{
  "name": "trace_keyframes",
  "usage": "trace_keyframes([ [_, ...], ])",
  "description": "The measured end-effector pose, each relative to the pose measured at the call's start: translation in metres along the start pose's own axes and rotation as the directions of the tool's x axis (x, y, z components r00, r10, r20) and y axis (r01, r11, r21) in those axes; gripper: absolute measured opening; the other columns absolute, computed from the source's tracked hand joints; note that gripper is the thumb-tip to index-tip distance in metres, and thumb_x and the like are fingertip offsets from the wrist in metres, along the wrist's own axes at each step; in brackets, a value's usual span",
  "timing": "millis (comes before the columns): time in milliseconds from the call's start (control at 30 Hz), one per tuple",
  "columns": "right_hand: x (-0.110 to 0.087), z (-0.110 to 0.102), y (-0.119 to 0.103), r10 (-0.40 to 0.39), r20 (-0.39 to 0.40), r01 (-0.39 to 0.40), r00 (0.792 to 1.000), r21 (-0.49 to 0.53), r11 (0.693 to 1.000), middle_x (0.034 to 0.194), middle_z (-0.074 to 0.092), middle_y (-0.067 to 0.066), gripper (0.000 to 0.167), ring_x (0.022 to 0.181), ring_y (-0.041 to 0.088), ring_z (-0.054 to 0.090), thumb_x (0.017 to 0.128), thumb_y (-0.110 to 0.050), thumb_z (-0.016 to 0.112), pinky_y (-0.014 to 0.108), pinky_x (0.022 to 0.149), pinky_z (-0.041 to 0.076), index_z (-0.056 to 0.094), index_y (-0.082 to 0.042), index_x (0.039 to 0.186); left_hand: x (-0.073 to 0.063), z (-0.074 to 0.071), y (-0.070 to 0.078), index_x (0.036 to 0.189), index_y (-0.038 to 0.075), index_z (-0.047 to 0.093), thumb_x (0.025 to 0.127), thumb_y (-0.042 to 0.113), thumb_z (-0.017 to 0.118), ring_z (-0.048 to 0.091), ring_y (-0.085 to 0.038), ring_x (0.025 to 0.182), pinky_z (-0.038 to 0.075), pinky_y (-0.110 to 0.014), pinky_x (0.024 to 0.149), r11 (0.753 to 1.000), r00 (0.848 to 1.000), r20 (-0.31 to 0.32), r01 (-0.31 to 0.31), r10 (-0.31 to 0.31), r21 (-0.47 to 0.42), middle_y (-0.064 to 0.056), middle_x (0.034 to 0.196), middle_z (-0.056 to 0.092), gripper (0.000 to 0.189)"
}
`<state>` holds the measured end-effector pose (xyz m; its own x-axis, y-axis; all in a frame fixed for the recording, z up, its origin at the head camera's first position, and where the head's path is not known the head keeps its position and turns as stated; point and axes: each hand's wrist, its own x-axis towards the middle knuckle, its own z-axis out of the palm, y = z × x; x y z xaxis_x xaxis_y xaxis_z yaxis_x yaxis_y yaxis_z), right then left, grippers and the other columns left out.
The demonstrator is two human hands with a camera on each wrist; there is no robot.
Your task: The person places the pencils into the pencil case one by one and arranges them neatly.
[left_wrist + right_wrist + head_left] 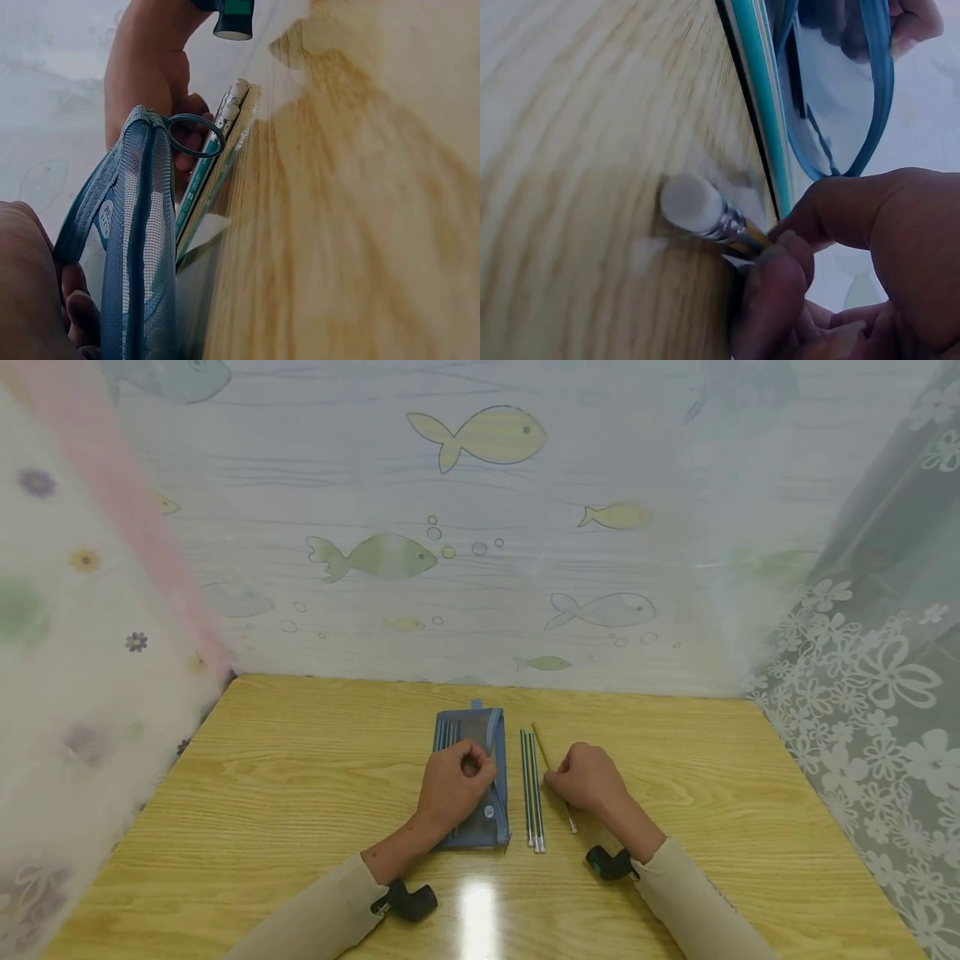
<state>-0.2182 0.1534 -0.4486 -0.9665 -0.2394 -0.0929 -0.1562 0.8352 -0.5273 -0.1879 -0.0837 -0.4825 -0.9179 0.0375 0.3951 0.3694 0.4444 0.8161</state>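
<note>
My left hand (456, 787) lies over a blue mesh zip pouch (480, 831) and pinches its opening edge, which stands up from the table. Several pencils (447, 732) show through the mesh along the pouch's left side. To the right of the pouch, a few striped pencils (533, 793) lie side by side, white eraser ends toward me. Beyond them my right hand (591, 777) pinches a slanted yellowish pencil (541, 743) near its middle. In the right wrist view its white eraser (692, 204) is close to the wood, and the fingers hide much of its shaft.
The wood-grain table (300, 777) meets a fish-print curtain (480, 610) at the back. A flowered cloth (90, 610) hangs on the left and a lace curtain (892, 693) on the right. A round loop (196, 135) sticks out from the pouch's near end.
</note>
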Motion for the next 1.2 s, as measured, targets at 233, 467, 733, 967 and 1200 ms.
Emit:
trace_keyframes([
  [233, -0.001, 0.0, -0.001, -0.008, -0.028, 0.008, 1.0, -0.02, 1.0, 0.045, 0.024, -0.011, 0.056, 0.041, 0.007, 0.024, 0.089, -0.019, 0.069, 0.025, 0.044, 0.022, 0.038, -0.021, 0.043, 0.0, 0.0, 0.002, 0.082, 0.018, 0.068, 0.094, 0.014, 0.069, 0.049, -0.009, 0.053, 0.042, -0.027, 0.053, 1.0, 1.0, 0.001, 0.004, -0.004, -0.018, 0.009, 0.062, 0.056, 0.013],
  [467, 0.001, -0.002, -0.008, -0.029, -0.021, 0.031, 0.999, 0.082, 0.996, 0.046, 0.026, -0.01, 0.053, 0.044, 0.009, 0.025, 0.091, -0.018, 0.07, 0.027, 0.048, 0.026, 0.04, -0.019, 0.047, -0.001, -0.001, 0.006, 0.084, 0.017, 0.068, 0.095, 0.015, 0.069, 0.05, -0.01, 0.053, 0.043, -0.027, 0.054, 0.999, 1.0, 0.023, 0.015, -0.014, -0.035, 0.008, 0.063, 0.057, 0.011],
  [733, 0.003, 0.001, -0.029, -0.077, -0.007, 0.077, 0.997, 0.192, 0.978, 0.048, 0.039, -0.009, 0.035, 0.046, 0.009, 0.033, 0.087, -0.017, 0.067, 0.027, 0.052, 0.031, 0.054, -0.016, 0.055, 0.0, -0.004, 0.006, 0.084, 0.018, 0.068, 0.095, 0.015, 0.069, 0.051, -0.011, 0.053, 0.044, -0.028, 0.054, 0.999, 0.999, 0.026, 0.033, -0.032, -0.028, 0.008, 0.063, 0.057, 0.012],
  [967, 0.004, 0.006, -0.037, -0.075, 0.048, 0.06, 0.996, 0.248, 0.967, 0.052, 0.06, -0.005, 0.029, 0.045, 0.012, 0.052, 0.091, -0.019, 0.067, 0.028, 0.049, 0.041, 0.068, -0.013, 0.062, 0.001, -0.003, 0.004, 0.083, 0.018, 0.068, 0.095, 0.014, 0.069, 0.051, -0.01, 0.053, 0.043, -0.026, 0.053, 0.999, 1.0, 0.018, 0.022, -0.022, -0.024, 0.009, 0.063, 0.057, 0.012],
  [1200, 0.008, 0.012, -0.042, -0.101, 0.119, 0.063, 0.988, 0.287, 0.956, 0.055, 0.066, -0.002, 0.029, 0.044, 0.013, 0.058, 0.095, -0.017, 0.067, 0.027, 0.047, 0.044, 0.072, -0.009, 0.068, 0.0, -0.002, 0.003, 0.083, 0.018, 0.069, 0.095, 0.013, 0.068, 0.051, -0.011, 0.052, 0.043, -0.027, 0.052, 0.999, 1.0, 0.014, 0.026, -0.026, -0.03, 0.008, 0.062, 0.057, 0.013],
])
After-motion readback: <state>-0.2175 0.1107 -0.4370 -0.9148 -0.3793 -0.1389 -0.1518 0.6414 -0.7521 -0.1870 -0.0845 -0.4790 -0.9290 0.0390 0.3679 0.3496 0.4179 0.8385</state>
